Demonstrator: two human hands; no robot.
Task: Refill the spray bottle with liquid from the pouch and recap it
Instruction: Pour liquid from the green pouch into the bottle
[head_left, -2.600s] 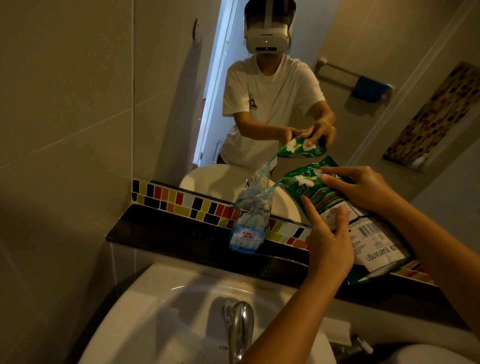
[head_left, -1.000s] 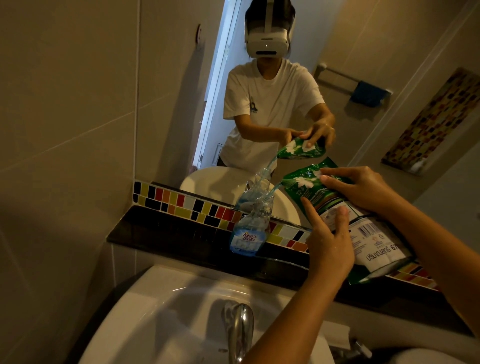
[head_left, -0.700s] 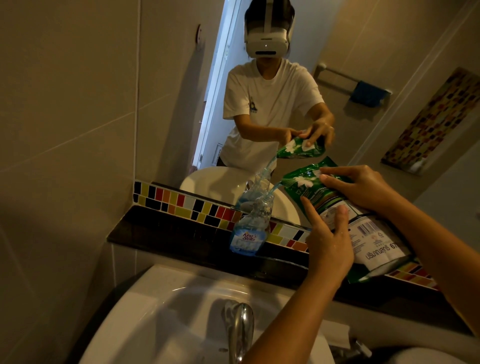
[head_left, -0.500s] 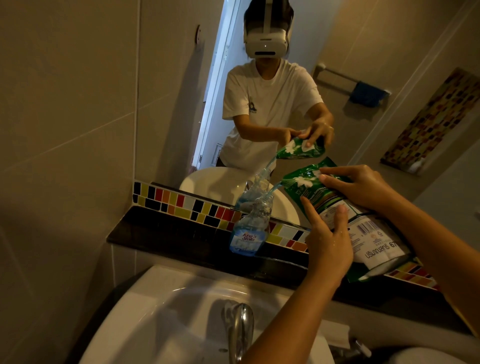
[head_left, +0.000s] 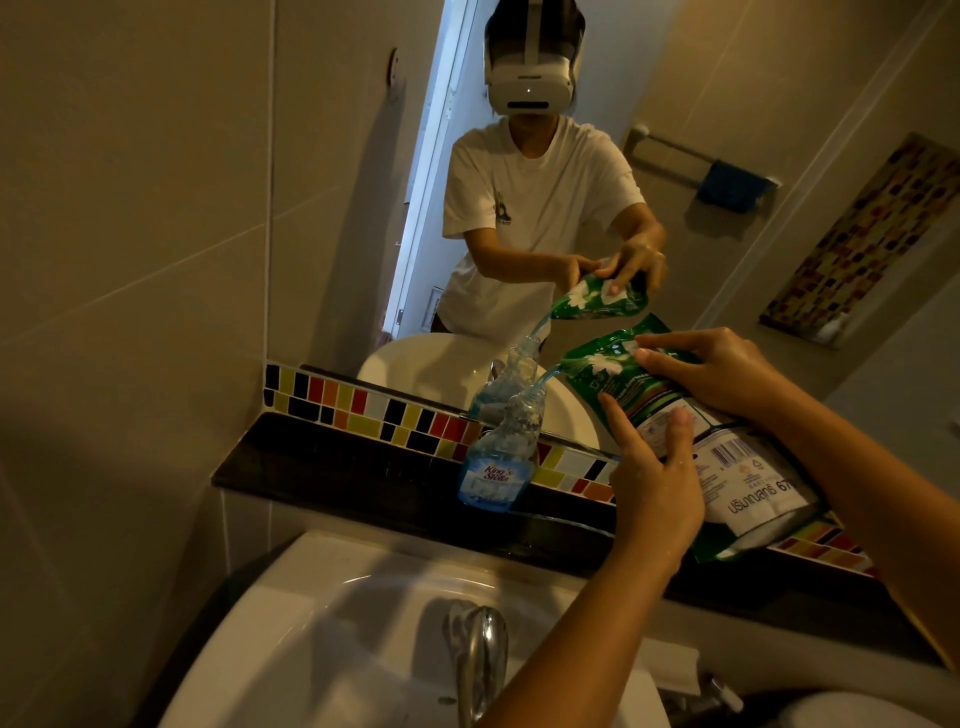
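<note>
Spray bottle (head_left: 500, 457), clear plastic with a blue-and-white label and no cap on, standing upright on the black ledge (head_left: 332, 467) behind the sink (head_left: 332, 639), just before the mirror (head_left: 649, 171). Blue liquid fills its lower part; a thin blue stream runs from the tilted green pouch (head_left: 670, 415) into its open neck. Left hand (head_left: 657, 488) supports the pouch from below, fingers curled against its face. Right hand (head_left: 722, 371) grips the top edge, fingers pinched over it. Pouch's far lower corner is hidden behind the right forearm; its small print is unreadable. Tap (head_left: 480, 654) cut off at the frame's bottom.
</note>
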